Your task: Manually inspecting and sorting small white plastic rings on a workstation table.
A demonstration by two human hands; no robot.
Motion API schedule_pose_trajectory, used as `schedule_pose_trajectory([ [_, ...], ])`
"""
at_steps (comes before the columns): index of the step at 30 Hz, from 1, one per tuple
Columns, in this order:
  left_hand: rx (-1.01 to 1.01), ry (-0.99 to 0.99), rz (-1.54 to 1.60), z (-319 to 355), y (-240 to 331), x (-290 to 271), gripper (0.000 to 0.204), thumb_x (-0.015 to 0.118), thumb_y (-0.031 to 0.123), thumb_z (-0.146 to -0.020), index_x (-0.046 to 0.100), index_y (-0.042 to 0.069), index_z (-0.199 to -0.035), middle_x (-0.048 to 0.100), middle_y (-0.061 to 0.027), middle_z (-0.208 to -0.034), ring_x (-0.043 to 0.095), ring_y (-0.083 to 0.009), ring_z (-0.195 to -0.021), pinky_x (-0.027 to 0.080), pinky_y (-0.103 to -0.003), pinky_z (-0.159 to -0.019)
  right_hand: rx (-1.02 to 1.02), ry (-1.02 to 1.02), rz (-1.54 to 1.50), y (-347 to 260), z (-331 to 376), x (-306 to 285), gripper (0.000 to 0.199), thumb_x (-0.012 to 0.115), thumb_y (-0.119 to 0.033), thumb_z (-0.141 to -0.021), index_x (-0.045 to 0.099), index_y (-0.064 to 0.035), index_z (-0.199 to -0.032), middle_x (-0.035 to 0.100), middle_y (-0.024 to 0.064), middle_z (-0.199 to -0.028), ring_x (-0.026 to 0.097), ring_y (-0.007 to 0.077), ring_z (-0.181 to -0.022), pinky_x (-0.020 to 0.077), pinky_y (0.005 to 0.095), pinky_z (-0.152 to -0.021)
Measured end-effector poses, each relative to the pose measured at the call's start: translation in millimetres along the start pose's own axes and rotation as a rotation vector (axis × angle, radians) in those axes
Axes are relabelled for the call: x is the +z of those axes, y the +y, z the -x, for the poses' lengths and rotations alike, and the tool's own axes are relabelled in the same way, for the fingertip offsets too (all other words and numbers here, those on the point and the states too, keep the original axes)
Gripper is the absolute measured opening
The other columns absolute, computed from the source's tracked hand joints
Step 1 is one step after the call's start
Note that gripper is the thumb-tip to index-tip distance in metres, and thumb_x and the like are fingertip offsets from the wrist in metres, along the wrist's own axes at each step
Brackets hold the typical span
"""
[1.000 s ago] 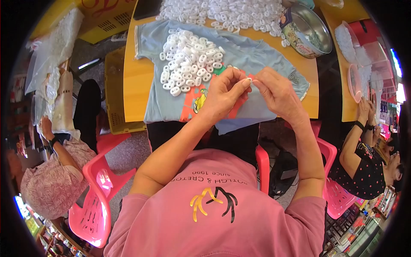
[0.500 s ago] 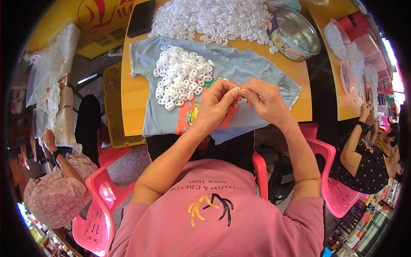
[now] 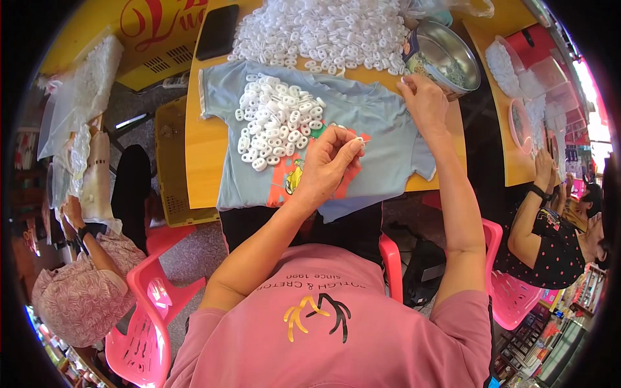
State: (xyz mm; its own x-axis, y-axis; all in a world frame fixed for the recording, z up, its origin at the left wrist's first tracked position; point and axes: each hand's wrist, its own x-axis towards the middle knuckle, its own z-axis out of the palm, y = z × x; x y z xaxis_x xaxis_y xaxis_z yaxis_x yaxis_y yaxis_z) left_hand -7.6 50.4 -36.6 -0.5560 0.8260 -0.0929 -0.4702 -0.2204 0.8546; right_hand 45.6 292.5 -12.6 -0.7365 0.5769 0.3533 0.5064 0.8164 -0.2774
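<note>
My left hand (image 3: 330, 161) is closed in a pinch over the blue T-shirt (image 3: 375, 129), a small white plastic piece (image 3: 359, 140) showing at its fingertips. To the right, my right hand (image 3: 425, 103) is beside the round metal tin (image 3: 471, 55), its fingertips close together near the edge of the big heap. What they hold, if anything, is too small to make out. A small pile of white oval pieces with two holes (image 3: 275, 119) lies on the shirt, left of my left hand. Small greyish-green bits (image 3: 455, 72) lie inside the tin.
The large heap of white pieces (image 3: 323, 32) covers the far part of the yellow table (image 3: 200, 161). A black phone (image 3: 218, 32) lies at the far left. A yellow crate (image 3: 171, 168) stands left of the table. People sit at both sides, near pink chairs (image 3: 139, 336).
My right hand has left my left hand and moved away, up and right, to beside the tin. My left hand stays over the shirt, still pinching the white piece. The shirt's right part has shifted.
</note>
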Motion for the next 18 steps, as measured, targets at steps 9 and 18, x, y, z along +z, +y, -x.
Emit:
schedule_pose_trajectory([
  [9, 0.028, -0.014, -0.017, 0.3, 0.0, -0.3, 0.012, 0.058, 0.015, -0.096, 0.054, 0.004, -0.094, 0.059, -0.0017, -0.086, 0.054, -0.0073, -0.073, 0.046, -0.021, -0.066, -0.057, -0.104, -0.109, -1.0, -9.0, -4.7, 0.021, 0.069, -0.019, -0.080, 0.068, -0.0043, -0.096, 0.069, 0.0103, -0.088, 0.067, 0.0250, -0.083, 0.0497, 0.0353, -0.076],
  [18, 0.024, 0.006, -0.011, 1.4, -0.9, 0.7, 0.014, 0.058, 0.017, -0.095, 0.053, 0.004, -0.093, 0.058, -0.0009, -0.079, 0.054, -0.0062, -0.066, 0.046, -0.021, -0.058, -0.005, -0.172, -0.063, -13.2, -11.9, -10.5, 0.025, 0.069, -0.029, -0.081, 0.070, -0.0071, -0.094, 0.070, 0.0087, -0.088, 0.067, 0.0247, -0.083, 0.0497, 0.0348, -0.074],
])
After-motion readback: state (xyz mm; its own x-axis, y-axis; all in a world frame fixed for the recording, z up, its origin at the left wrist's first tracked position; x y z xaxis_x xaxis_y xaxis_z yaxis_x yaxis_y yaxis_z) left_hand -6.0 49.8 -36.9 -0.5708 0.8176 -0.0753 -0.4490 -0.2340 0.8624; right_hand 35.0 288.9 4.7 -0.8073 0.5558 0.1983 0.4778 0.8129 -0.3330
